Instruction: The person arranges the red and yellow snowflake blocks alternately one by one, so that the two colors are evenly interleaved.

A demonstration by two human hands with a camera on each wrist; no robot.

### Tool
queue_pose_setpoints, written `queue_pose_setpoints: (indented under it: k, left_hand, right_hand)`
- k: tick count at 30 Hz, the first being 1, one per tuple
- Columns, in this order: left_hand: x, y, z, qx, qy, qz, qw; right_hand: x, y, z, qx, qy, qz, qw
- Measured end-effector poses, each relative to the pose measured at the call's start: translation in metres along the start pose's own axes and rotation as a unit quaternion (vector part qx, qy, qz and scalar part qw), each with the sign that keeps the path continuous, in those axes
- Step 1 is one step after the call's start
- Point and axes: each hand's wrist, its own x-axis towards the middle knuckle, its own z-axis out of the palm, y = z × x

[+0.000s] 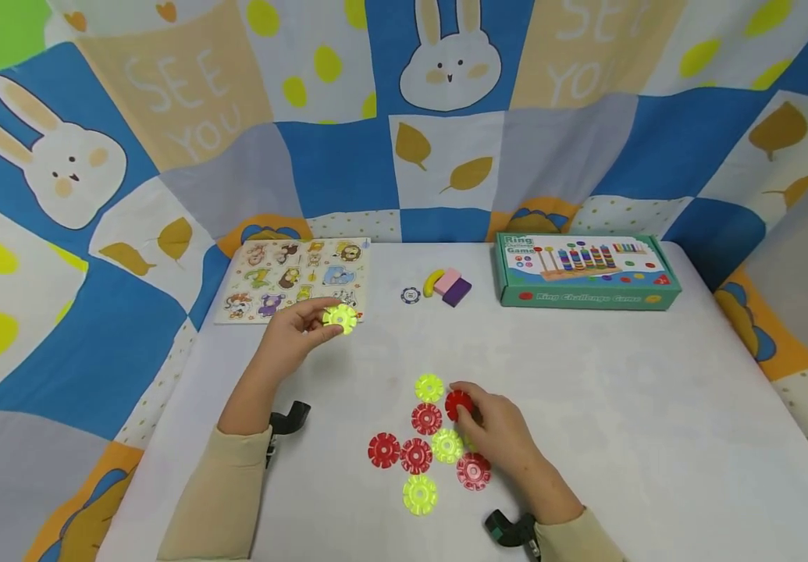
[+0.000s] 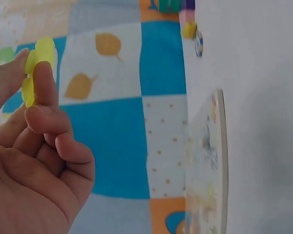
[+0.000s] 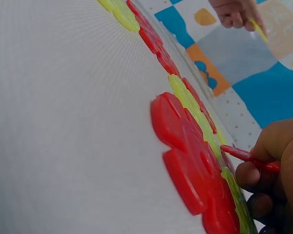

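Between thumb and fingers my left hand [image 1: 296, 336] pinches a yellow notched plastic disc [image 1: 340, 318], held up near the front right corner of the animal picture board [image 1: 284, 273]. My right hand [image 1: 498, 429] pinches a red notched disc [image 1: 457, 404] at the right side of a loose group of discs on the table. In that group lie several red discs [image 1: 384, 450] and several yellow discs [image 1: 420, 495]. One yellow disc is partly hidden under the right hand. The right wrist view shows the held red disc [image 3: 246, 157] tilted just above the others.
At the back right stands a green Ring Challenge Game box [image 1: 586, 273]. Near the back middle are a round chip [image 1: 410, 295], a yellow banana-shaped piece [image 1: 433, 282], a pink block [image 1: 447, 281] and a purple block [image 1: 457, 293]. A patterned cloth [image 1: 347, 172] hangs behind the white table.
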Motion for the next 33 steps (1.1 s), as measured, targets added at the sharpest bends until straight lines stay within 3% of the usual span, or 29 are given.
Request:
queue_pose_setpoints:
  k: [10,18,25,33]
  left_hand:
    - [0.013,-0.049,-0.027,0.056,0.02,-0.083,0.9947]
    - [0.023,-0.08,-0.03,0.087,-0.001,-0.137,0.9868]
    - [0.024,-0.094,-0.022,0.15,-0.022,-0.14,0.9783]
    - [0.023,-0.092,-0.022,0.239,-0.048,-0.123,0.962]
  right_hand:
    - [-0.004,-0.003,0.005,0.0,-0.01,0.006,1.0]
    - [-0.002,-0.001,0.004,-0.006,-0.004,0.003,1.0]
    - [-0.003,-0.001,0.004,-0.011,0.001,-0.001,1.0]
    - [0.0,-0.001,0.0,0.007,-0.014,0.034,0.999]
